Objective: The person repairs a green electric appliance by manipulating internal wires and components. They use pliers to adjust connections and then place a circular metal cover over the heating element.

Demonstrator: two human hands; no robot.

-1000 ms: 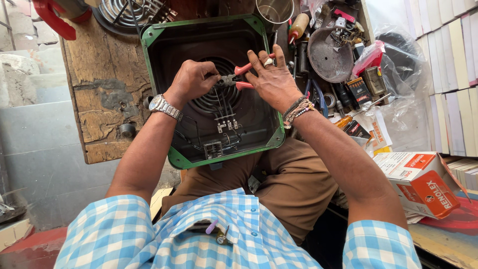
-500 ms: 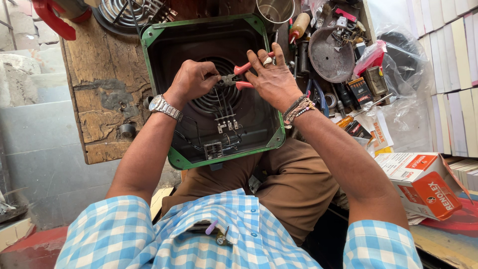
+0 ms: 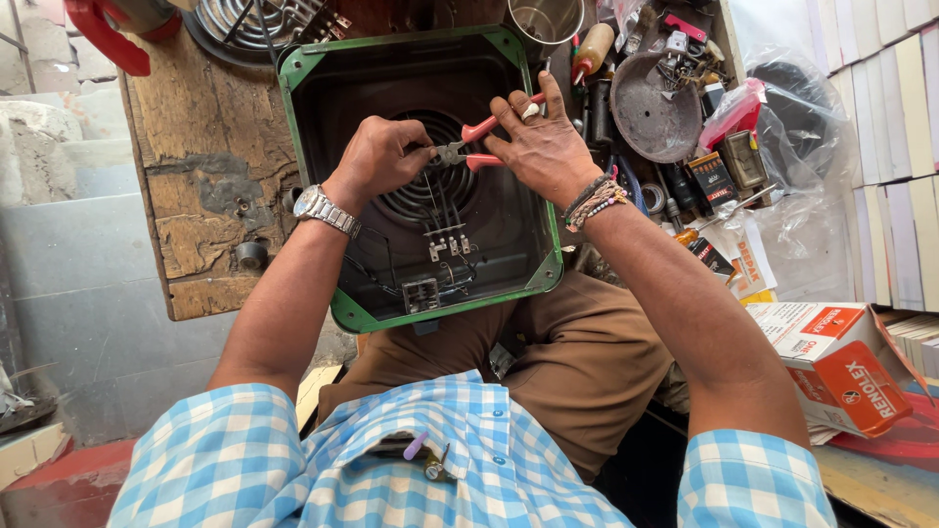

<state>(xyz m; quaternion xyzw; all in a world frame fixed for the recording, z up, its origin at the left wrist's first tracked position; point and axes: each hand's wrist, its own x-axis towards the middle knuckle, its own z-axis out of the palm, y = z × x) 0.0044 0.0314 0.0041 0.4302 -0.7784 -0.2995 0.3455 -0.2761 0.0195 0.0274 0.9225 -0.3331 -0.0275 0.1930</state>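
Observation:
A square green-edged stove housing [image 3: 311, 186] lies upside down on my lap and the bench edge, its black inside showing a round coil plate [image 3: 430, 200] and a small terminal block [image 3: 448, 246]. My right hand [image 3: 540, 147] grips red-handled pliers [image 3: 477, 142] whose jaws point left over the coil plate. My left hand [image 3: 380, 158], with a metal wristwatch, is closed by the plier jaws, pinching something small that I cannot make out.
A worn wooden bench top [image 3: 196, 186] lies left of the housing. To the right are a round metal dish [image 3: 653, 108], a steel cup [image 3: 544, 22], bottles, small boxes and plastic bags. An orange and white carton [image 3: 841, 376] lies at right.
None of note: both hands and the pliers stay over the coil plate, with only slight shifts of the fingers.

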